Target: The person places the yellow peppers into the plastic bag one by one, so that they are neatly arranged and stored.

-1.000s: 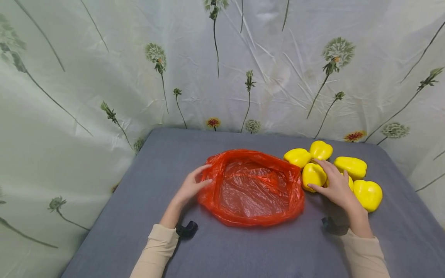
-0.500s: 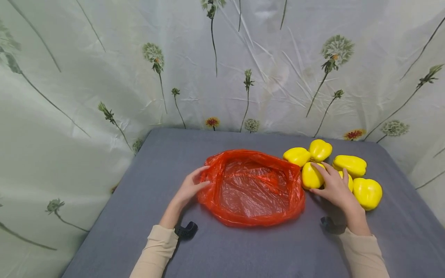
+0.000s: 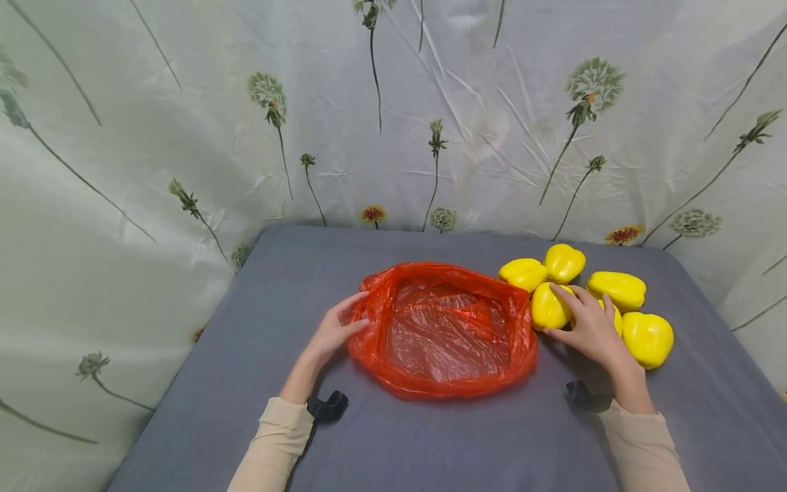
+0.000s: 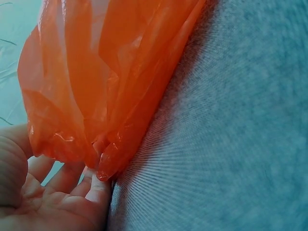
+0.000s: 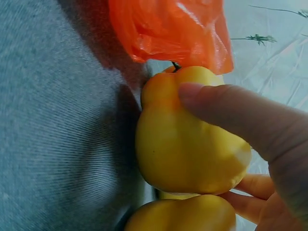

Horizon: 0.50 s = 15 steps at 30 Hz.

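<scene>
1. Centre-left: left-hand grip (image 3: 330, 335) is standing wide, touching the red bag (image 3: 443, 391) at its edge.
2. Centre: red bag is gaping upward, showing only crumpled plastic inside.
3. Right of centre: right-hand grip (image 3: 593, 331) is holding a yellow pepper (image 3: 547, 311) beside the bag. Step, judged: grasping; next move is probably calling for firmer closure.
4. Right: five more peppers (image 3: 648, 340) are lying near.

"What does the person wear?"
"Pale beige, creased fabric sleeves (image 3: 272, 439) with plain cuffs."
"Anything at the wrists?"
"A black, curved, hard-looking left-wrist device (image 3: 330, 408) with tiny holes; at the right, a blurred dark piece (image 3: 583, 395), probably matching."
</scene>
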Each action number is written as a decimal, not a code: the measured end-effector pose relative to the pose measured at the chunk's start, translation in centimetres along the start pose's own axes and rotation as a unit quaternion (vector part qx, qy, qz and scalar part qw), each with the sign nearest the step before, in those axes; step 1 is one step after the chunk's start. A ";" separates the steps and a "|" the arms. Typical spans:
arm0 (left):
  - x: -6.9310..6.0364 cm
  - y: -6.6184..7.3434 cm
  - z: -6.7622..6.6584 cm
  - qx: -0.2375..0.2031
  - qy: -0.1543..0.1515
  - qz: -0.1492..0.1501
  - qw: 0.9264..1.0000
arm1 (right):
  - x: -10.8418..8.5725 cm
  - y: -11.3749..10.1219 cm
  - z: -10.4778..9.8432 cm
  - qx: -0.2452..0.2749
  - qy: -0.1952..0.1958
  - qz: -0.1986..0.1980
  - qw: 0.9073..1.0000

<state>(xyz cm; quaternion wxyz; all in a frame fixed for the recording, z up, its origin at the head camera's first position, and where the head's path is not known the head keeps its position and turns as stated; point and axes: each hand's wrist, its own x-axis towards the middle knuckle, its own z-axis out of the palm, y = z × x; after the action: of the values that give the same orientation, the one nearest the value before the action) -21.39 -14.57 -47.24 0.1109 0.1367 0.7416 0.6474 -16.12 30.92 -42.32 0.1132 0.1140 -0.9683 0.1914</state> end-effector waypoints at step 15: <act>-0.1 -0.1 -0.1 -0.004 -0.004 -0.001 1.000 | 0.1 0.0 -0.6 0.029 0.043 -0.012 0.999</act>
<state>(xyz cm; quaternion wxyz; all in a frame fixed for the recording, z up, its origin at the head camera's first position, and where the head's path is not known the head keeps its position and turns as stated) -21.37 -14.71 -47.35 0.1154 0.1382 0.7389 0.6493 -16.07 31.13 -41.78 0.1539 0.1210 -0.9550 0.2227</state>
